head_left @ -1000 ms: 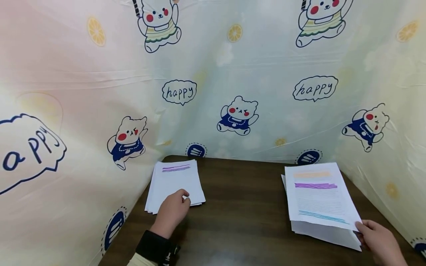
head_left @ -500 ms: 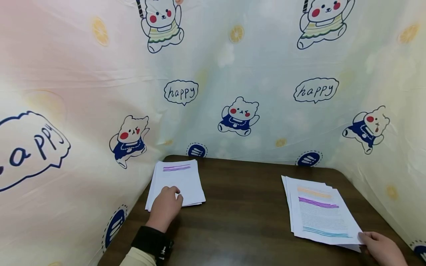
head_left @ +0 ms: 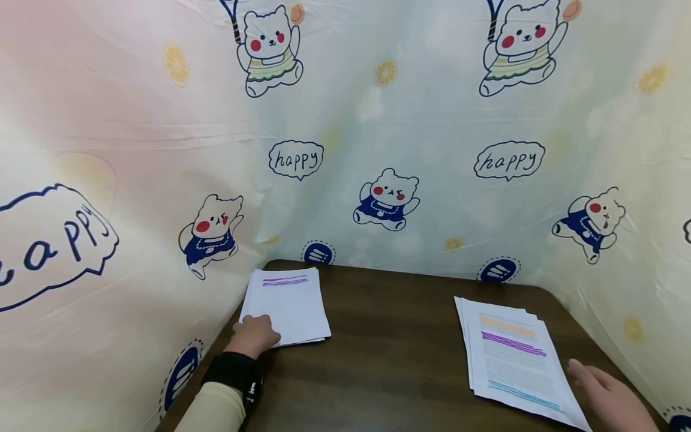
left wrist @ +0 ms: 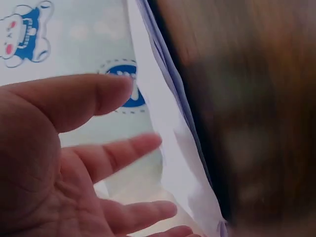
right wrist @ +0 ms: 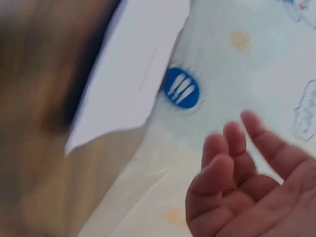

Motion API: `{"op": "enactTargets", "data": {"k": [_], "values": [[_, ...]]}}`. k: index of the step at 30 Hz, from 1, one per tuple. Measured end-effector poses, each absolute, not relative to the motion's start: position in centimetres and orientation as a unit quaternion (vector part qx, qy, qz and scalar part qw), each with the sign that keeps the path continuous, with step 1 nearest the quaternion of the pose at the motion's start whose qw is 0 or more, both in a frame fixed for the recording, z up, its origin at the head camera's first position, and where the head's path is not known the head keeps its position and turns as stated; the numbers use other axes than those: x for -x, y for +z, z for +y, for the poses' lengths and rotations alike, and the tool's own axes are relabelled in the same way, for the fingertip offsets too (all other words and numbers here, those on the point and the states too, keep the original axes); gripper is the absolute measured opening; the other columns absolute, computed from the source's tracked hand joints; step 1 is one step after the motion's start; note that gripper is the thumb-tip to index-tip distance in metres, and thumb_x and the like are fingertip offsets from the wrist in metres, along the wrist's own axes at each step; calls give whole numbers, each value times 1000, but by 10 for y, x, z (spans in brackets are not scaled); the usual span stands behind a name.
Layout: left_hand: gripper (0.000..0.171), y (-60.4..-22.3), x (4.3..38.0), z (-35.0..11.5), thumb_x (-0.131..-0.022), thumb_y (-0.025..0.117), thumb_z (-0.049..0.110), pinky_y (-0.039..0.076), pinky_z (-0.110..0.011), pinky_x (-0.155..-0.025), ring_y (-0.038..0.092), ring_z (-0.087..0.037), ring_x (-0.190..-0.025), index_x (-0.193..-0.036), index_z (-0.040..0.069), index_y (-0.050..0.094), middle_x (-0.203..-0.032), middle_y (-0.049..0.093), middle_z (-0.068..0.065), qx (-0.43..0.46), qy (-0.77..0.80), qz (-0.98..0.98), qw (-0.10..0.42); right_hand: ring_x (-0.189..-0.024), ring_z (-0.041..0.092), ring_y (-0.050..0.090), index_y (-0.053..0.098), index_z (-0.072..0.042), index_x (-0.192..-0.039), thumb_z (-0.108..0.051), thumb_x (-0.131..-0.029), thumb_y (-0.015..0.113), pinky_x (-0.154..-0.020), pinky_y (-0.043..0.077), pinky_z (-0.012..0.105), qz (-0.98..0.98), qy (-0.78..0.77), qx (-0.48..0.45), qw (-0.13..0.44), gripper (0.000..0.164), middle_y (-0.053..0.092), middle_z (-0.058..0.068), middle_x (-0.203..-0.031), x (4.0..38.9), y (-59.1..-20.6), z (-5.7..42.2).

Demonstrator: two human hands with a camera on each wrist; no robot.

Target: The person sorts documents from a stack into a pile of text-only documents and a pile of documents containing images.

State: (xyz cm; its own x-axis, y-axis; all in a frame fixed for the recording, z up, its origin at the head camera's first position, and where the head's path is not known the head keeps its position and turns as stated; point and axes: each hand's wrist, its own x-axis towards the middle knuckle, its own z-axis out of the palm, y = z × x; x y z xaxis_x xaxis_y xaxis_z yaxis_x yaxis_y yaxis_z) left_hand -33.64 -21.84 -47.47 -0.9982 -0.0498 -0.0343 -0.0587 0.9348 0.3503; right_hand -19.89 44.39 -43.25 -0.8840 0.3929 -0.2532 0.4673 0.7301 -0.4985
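Observation:
At the left of the table a stack of white paper sheets (head_left: 296,309) bears purple marker lines near its top. My left hand (head_left: 251,336) is at the near left corner of that stack. In the left wrist view its thumb and fingers are extended and spread beside the sheets' edge, pinching nothing. On the right lies a second stack of printed sheets (head_left: 515,363), marked with orange, purple and blue lines. My right hand (head_left: 615,393) is just right of it; the right wrist view shows loosely bent fingers (right wrist: 261,140) apart from the paper, holding nothing.
Both stacks lie on a dark brown wooden table (head_left: 388,360), with bare wood between them. A pale curtain (head_left: 448,108) printed with bears and "happy" bubbles hangs behind and along both sides. A black band (head_left: 232,371) circles my left wrist.
My right hand has let the top printed sheet down onto the right stack and released its corner. My left hand has moved left and nearer along the left stack.

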Motion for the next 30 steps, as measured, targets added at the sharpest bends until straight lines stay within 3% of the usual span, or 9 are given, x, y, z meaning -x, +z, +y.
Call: {"op": "enactTargets", "data": {"k": [4, 8, 11, 14, 17, 19, 22, 24, 30], "values": [[41, -480, 344, -222, -80, 87, 30, 48, -60, -84, 59, -46, -91, -101, -3, 74, -100, 71, -26, 45, 152, 986, 44, -126, 61, 52, 39, 18, -150, -80, -103, 22, -91, 55, 64, 945, -286, -127, 92, 110, 47, 45, -146, 203, -416, 417], [56, -487, 348, -224, -69, 98, 35, 51, -61, -83, 58, -48, -91, -101, -4, 75, -99, 66, -30, 62, 136, 988, 48, -118, 44, 61, 52, 3, -150, -59, -110, 43, -92, 57, 60, 960, -262, -1, 99, 73, 57, 34, -143, 206, -410, 390], [58, -486, 349, -225, -69, 98, 36, 52, -64, -84, 53, -52, -98, -104, -5, 75, -103, 58, -34, 83, 133, 986, 49, -114, 20, 61, 57, -9, -147, -44, -110, 53, -87, 58, 41, 953, -270, 76, 113, 51, 61, 17, -142, 206, -411, 374], [50, -482, 349, -226, -73, 96, 34, 52, -65, -86, 51, -49, -99, -101, -3, 76, -103, 61, -31, 93, 126, 987, 42, -103, 2, 57, 57, -11, -146, -38, -111, 54, -80, 53, 27, 942, -288, 122, 123, 45, 61, 13, -140, 205, -414, 363], [25, -477, 349, -226, -84, 84, 18, 55, -61, -83, 60, -43, -92, -94, -3, 77, -97, 69, -25, 74, 132, 988, -8, -96, -10, 53, 58, -9, -144, -33, -111, 54, -77, 51, 20, 931, -304, 162, 119, 41, 63, 16, -137, 204, -417, 356], [13, -473, 348, -225, -89, 73, 7, 58, -57, -82, 67, -41, -90, -95, -4, 77, -97, 73, -24, 48, 159, 984, -59, -97, -11, 55, 58, -5, -143, -27, -112, 53, -78, 52, 18, 913, -337, 190, 131, 39, 64, 19, -135, 203, -421, 349], [21, -464, 345, -217, -93, 61, -4, 59, -53, -90, 71, -42, -103, -105, -7, 78, -109, 75, -26, 10, 218, 968, -124, -105, -3, 64, 54, 3, -146, -23, -114, 46, -86, 55, 18, 858, -434, 202, 187, 42, 64, 24, -138, 204, -424, 334], [27, -456, 340, -206, -94, 62, -3, 55, -55, -100, 68, -45, -117, -118, -6, 76, -122, 72, -27, -2, 270, 951, -148, -111, 7, 69, 50, 6, -149, -23, -115, 44, -90, 58, 23, 827, -488, 189, 206, 45, 63, 24, -139, 205, -426, 318], [38, -444, 317, -155, -101, 67, 7, 52, -56, -109, 60, -42, -135, -139, 2, 68, -146, 62, -20, -28, 384, 907, -169, -108, 26, 70, 45, -2, -155, -42, -111, 52, -84, 60, 42, 846, -516, 49, 123, 60, 65, 18, -138, 221, -436, 257]]}}
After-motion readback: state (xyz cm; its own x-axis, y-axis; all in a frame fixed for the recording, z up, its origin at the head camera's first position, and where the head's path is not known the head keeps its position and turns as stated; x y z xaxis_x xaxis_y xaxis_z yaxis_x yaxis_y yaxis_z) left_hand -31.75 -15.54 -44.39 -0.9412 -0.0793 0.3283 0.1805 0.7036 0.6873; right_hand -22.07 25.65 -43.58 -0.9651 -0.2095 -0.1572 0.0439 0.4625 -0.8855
